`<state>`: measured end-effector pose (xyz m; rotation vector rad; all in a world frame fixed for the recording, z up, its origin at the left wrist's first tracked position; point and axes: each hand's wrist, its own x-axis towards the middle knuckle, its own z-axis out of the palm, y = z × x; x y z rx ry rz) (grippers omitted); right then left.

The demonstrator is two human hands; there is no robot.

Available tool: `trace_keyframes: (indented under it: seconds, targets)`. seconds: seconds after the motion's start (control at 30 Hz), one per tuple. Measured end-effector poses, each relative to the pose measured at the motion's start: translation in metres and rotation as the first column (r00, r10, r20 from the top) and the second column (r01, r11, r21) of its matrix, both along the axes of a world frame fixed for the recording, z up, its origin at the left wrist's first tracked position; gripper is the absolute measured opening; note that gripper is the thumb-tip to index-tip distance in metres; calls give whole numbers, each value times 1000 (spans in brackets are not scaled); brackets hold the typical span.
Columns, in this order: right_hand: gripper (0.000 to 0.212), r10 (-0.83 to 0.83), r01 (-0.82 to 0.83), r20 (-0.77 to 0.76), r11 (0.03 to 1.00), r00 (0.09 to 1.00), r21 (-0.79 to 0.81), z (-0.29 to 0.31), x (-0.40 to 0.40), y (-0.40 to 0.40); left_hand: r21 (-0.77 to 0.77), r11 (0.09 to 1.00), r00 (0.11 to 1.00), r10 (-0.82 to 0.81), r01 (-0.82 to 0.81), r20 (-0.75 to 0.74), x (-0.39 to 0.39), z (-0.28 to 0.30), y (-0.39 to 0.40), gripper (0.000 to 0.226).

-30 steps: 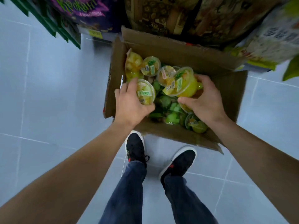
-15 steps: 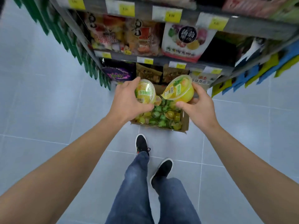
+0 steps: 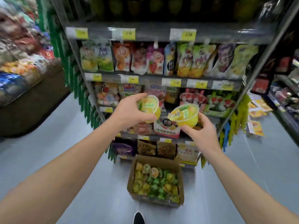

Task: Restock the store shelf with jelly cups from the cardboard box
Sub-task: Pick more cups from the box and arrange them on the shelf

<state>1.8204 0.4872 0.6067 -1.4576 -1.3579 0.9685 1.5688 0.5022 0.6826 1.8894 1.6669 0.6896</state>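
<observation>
The shelf [image 3: 161, 78] fills the middle of the view, a metal rack whose tiers carry yellow price tags [image 3: 188, 35] along their front edges. Its upper tiers hold rows of standing fruit pouches [image 3: 153, 60], and lower tiers hold bags of sweets and snacks.

In front of the shelf's middle tiers, the left hand [image 3: 129, 110] grips a yellow jelly cup [image 3: 149, 109] with fingers curled round its side. Just beside it, the right hand [image 3: 200, 135] holds a second cup [image 3: 186, 116] from below, its lid tilted toward the camera. The two cups are close but apart.

At the foot of the shelf the box [image 3: 155, 180] sits open on the grey tiled floor [image 3: 72, 143], full of yellow and green cups. One dark shoe [image 3: 139, 218] shows on the floor before the box. Left of the shelf is a blurred bin of mixed goods [image 3: 21, 62]; right of it another rack [image 3: 284, 81].
</observation>
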Motion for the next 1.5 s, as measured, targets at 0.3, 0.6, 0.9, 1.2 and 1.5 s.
trace_keyframes:
  seconds: [0.3, 0.6, 0.9, 1.2, 1.5]
  targets:
    - [65, -15, 13, 2, 964, 1000, 264, 110, 15, 65, 301, 951, 996, -47, 66, -70, 3, 95, 44, 93]
    - [67, -96, 40, 120, 914, 988, 405, 170, 10, 154, 451, 888, 995, -96, 91, -12, 1, 162, 142, 94]
    - [69, -219, 29, 357, 883, 908, 468, 216, 9, 231, 474, 875, 993, -117, 93, 22, 15, 193, 221, 92]
    - [53, -309, 64, 640, 924, 704, 376, 217, 17, 290, 432, 901, 990, -87, 33, 107, 43, 192, 263, 67]
    - [74, -376, 184, 771, 926, 513, 329, 211, 49, 302, 419, 908, 988, -53, -12, 144, 71, 183, 305, 60]
